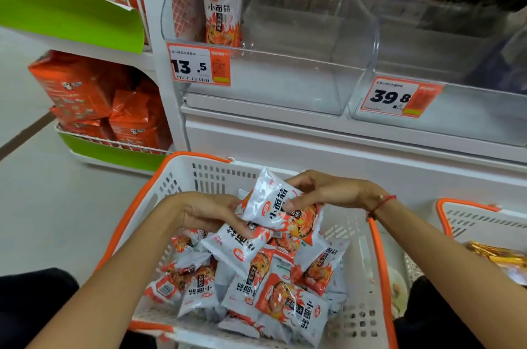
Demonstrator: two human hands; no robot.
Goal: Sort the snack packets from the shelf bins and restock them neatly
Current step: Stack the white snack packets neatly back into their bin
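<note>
Pale, smooth floor (pixel 42 206) with a dark stripe (pixel 25 134) running across at left; white shelving upright (pixel 159 34) in the middle; a side rack (pixel 94 154) with green panels carries orange boxes (pixel 74 86).

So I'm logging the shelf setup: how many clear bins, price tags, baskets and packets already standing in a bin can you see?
Clear bins: 2, left and right
Price tags: 2, one reading 13.5, one 39.8
Baskets: 2, the near one and one at the right edge
Packets standing in a bin: 1
Total: 7
</note>
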